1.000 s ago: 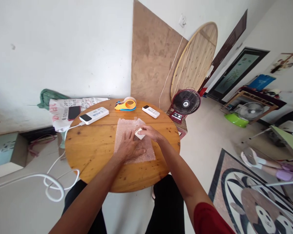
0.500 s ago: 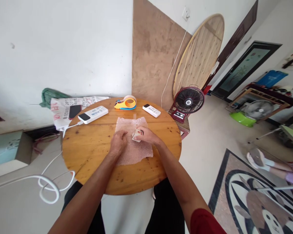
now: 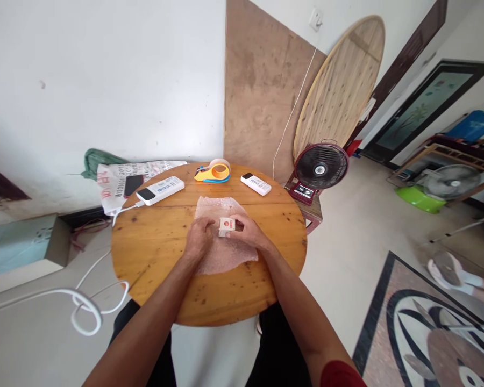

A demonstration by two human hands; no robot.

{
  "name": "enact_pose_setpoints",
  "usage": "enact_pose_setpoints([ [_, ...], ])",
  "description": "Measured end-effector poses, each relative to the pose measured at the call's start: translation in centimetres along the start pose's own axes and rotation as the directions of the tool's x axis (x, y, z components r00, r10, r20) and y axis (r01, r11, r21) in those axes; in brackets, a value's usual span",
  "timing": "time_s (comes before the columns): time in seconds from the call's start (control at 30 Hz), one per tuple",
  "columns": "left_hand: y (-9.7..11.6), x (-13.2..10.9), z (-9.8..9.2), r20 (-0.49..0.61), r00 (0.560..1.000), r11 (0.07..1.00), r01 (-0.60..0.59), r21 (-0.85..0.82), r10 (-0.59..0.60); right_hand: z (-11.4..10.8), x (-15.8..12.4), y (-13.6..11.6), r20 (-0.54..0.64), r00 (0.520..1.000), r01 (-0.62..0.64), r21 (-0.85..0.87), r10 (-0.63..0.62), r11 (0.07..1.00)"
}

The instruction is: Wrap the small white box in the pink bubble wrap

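My right hand grips a small white box with red print on its top, thumb at the near side and fingers at the far side. Beneath the box lies a pinkish sheet of bubble wrap, flat on the round wooden table. Just left of the box, over the sheet's left edge, my left hand rests with its fingers curled closed. What those fingers hold, if anything, is hidden from this angle.
Behind the sheet stands an orange and blue tape dispenser. White devices with dark ends lie to its left and right; a white cable trails from the left one. A fan stands beyond the table's right edge. Another person's feet show far right.
The box has been turned in my right hand, so its red-printed face now shows upward. My left hand stays nearly where it was. The whole view has shifted slightly.
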State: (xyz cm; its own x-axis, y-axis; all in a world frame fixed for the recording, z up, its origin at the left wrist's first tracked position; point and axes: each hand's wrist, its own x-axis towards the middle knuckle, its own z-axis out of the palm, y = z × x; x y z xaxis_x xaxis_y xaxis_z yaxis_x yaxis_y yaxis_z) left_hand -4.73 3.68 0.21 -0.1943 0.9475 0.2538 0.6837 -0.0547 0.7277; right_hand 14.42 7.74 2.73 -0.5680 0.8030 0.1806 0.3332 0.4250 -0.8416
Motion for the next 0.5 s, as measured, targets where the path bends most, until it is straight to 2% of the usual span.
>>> enact_pose_setpoints([
  [0.13, 0.0, 0.1, -0.1, 0.001, 1.0, 1.0, 0.01, 0.003, -0.01, 0.1, -0.1, 0.5, 0.013, 0.998, 0.059, -0.038, -0.058, 0.998],
  [0.33, 0.2, 0.2, -0.3, 0.008, 0.999, 0.999, 0.035, -0.015, -0.035, 0.1, -0.6, 1.7, -0.003, 0.999, 0.043, 0.024, -0.043, 0.999],
  [0.5, 0.3, 0.2, -0.4, -0.01, 0.996, 0.994, 0.09, -0.067, -0.091, 0.4, -0.6, 1.8, -0.032, 0.999, 0.031, 0.011, -0.03, 0.999],
])
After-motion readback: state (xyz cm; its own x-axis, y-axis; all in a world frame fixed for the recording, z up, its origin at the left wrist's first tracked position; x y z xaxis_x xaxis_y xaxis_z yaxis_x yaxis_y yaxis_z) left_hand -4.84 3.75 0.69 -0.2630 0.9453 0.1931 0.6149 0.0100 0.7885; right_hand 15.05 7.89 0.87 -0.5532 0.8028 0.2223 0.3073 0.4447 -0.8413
